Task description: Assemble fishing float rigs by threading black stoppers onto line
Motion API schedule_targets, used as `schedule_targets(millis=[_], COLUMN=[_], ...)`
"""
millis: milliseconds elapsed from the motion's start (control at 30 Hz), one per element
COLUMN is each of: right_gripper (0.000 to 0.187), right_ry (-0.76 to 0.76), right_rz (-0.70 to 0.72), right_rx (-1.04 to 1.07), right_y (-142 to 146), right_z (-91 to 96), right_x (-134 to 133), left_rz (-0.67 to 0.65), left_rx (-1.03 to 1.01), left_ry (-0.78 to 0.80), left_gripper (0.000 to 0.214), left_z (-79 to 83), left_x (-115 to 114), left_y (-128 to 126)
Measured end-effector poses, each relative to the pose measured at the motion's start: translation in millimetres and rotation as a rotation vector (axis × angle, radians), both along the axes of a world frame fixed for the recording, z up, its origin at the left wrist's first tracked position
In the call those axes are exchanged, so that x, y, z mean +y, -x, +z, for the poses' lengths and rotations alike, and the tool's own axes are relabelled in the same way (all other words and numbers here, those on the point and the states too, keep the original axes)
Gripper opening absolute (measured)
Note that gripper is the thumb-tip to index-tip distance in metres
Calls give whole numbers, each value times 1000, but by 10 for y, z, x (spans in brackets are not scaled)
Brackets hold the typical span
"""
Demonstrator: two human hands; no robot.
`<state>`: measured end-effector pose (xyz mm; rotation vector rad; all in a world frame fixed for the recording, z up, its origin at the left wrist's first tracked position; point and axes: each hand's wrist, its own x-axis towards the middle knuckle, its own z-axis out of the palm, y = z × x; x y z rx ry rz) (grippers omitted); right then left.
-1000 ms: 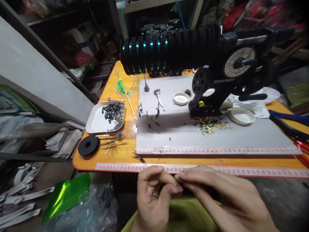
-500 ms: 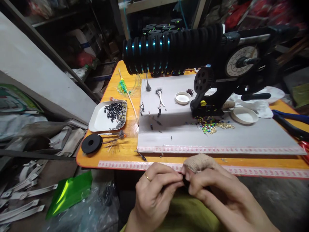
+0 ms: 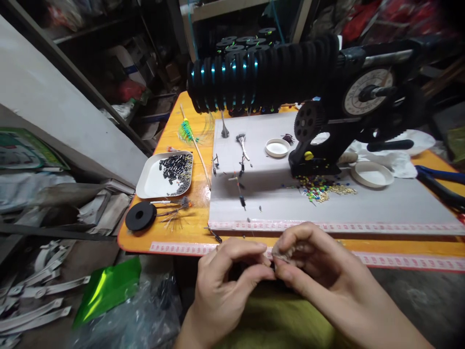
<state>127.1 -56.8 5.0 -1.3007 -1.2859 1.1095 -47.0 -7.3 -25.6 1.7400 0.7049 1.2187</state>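
My left hand (image 3: 230, 278) is closed at the fingertips, thumb and forefinger almost touching the fingers of my right hand (image 3: 316, 271). Both are low in front of the table edge, above an olive-green cloth (image 3: 283, 320). My right hand is also pinched, with a beige wrap partly showing at its fingers. Whatever lies between the fingertips is too small and hidden to name. Just beyond the hands, a small dark cylinder (image 3: 242, 201) with a thin tip shows above the grey board (image 3: 269, 167). A small grey piece (image 3: 260, 209) lies to its right.
A black machine with a row of spools (image 3: 261, 72) stands over the board. Loose coloured beads (image 3: 316, 189) lie under it. On the left are a white tray (image 3: 147, 177) of black cylinders and a black spool (image 3: 141, 216). Blue-handled pliers (image 3: 441, 175) lie right.
My fingers have shifted and loosened their curl, the right forefinger now raised in an arch. The small dark cylinder shows upright at a new spot over the board. The view has moved slightly.
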Motion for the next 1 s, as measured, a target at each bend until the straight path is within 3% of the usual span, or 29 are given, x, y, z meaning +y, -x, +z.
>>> schedule_targets(millis=[100, 167, 433, 567, 800, 933, 1000], right_gripper=[8, 11, 10, 10, 13, 5, 12], right_ry=[61, 75, 68, 90, 70, -71, -150], right_rz=[6, 11, 45, 55, 121, 43, -8], right_rx=[21, 22, -11, 6, 10, -153, -277], right_y=[6, 8, 12, 8, -34, -35, -23], right_z=[-29, -38, -30, -9, 42, 48, 44], right_x=[8, 10, 18, 44, 154, 124, 85], left_rz=[-33, -66, -104, -135, -331, -210, -101], left_rx=[-145, -193, -172, -80, 321, 66, -87], left_ry=[213, 273, 247, 131, -348, -411, -403], left_gripper=[43, 49, 53, 57, 75, 64, 61], left_z=[-23, -35, -23, -5, 193, 113, 25], left_x=[-35, -48, -27, 36, 185, 236, 249], left_y=[-2, 5, 34, 88, 146, 24, -36])
